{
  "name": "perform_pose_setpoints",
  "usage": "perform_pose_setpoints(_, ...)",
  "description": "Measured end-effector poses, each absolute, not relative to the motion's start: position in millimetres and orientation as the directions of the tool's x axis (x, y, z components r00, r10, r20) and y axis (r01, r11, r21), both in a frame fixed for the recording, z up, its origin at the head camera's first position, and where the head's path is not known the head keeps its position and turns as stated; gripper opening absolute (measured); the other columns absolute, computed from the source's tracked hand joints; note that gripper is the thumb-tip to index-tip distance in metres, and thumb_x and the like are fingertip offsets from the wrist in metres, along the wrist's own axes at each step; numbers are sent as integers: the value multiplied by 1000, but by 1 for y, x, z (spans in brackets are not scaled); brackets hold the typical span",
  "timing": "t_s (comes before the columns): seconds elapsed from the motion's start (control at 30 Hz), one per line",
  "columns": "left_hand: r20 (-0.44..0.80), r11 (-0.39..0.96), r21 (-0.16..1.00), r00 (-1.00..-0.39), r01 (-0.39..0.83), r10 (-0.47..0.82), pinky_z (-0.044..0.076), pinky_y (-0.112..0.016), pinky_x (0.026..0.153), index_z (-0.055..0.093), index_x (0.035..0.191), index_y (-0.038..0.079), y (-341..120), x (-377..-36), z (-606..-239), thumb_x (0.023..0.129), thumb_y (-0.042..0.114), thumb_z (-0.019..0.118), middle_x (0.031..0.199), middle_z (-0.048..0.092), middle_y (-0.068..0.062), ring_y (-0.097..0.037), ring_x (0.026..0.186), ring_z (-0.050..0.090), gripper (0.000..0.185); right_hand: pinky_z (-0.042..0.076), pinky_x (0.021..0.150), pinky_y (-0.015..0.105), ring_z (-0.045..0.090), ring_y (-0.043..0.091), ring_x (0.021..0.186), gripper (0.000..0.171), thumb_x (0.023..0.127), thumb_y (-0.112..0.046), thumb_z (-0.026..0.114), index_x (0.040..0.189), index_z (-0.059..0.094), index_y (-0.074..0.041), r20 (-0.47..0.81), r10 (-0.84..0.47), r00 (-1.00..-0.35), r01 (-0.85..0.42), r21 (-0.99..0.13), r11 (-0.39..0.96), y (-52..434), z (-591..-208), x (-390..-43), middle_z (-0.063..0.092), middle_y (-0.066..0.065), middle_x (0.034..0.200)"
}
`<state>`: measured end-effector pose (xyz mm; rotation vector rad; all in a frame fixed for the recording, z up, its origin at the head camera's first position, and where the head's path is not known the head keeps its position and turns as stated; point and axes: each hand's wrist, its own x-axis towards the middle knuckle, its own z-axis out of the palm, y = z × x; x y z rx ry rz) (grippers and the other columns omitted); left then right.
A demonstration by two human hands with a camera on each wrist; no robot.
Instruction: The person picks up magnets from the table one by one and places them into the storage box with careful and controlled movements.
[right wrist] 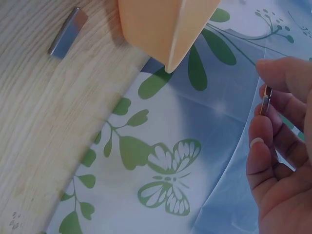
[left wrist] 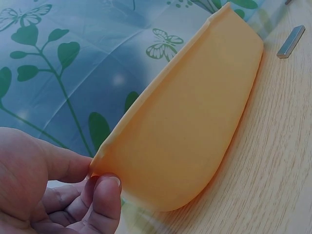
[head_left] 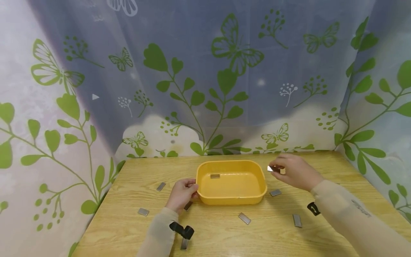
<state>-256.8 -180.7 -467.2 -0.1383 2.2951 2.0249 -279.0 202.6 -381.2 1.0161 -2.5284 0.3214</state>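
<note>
A yellow plastic tub (head_left: 232, 201) stands on the wooden table. My left hand (head_left: 181, 195) pinches its left rim between thumb and fingers; the left wrist view shows this grip on the tub's edge (left wrist: 175, 126). Inside the tub lies one small silvery rectangular metal block (head_left: 215, 176). Just right of the tub and above the table, my right hand (head_left: 294, 172) holds another metal block (head_left: 273, 169) by thumb and fingertips. That held block (right wrist: 265, 100) appears edge-on in the right wrist view. Below the right hand, a further block (head_left: 275, 192) rests on the table.
More such blocks lie scattered on the table (head_left: 218, 235): two at the left (head_left: 161, 186), one partly hidden by the left hand (head_left: 188, 206), one beside the left wrist strap (head_left: 184, 244), others in front (head_left: 244, 218) and at right (head_left: 297, 220). A leaf-patterned curtain (head_left: 199, 89) hangs behind.
</note>
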Motion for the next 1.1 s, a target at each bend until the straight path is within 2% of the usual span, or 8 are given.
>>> perform_pose_setpoints(0.27,-101,118,988,-995,-100,8,55,-33,70,54,125,-11,-181,-257,-466,96,3,55,100,57,-17,-16,71,58,32,44,54,19,49,6,63,11,79,-12,79,89,74,-12,419,-641,-643,-733,-96,673,188,-381,-288,53,-10,77)
perform_pose_setpoints(0.6,-91,126,988,-996,-89,7,54,-27,65,54,124,-11,-180,-257,-463,96,4,56,99,56,-16,-16,71,57,32,49,61,23,55,10,70,10,82,-14,76,92,74,-13,339,-662,-668,-732,-139,667,164,-381,-298,58,-7,83)
perform_pose_setpoints(0.8,-90,119,989,-996,-88,6,53,-26,65,55,123,-12,-180,-257,-463,96,3,56,97,56,-14,-15,71,57,31,50,64,23,56,8,71,10,83,-15,76,92,74,-12,314,-697,-644,-757,-132,640,148,-380,-305,60,-6,84)
perform_pose_setpoints(1.0,-95,120,988,-995,-95,-3,55,-31,68,55,123,-12,-181,-256,-464,96,2,55,96,56,-14,-15,71,57,30,50,65,25,57,8,72,10,82,-14,76,92,74,-11,312,-736,-600,-794,-120,596,130,-378,-315,62,-4,84)
perform_pose_setpoints(1.1,-91,118,989,-996,-90,-1,55,-34,70,55,122,-13,-181,-255,-464,96,1,55,96,55,-14,-15,71,57,31,51,67,25,57,8,74,10,84,-15,75,93,74,-11,279,-749,-601,-796,-129,591,121,-378,-321,63,-5,85)
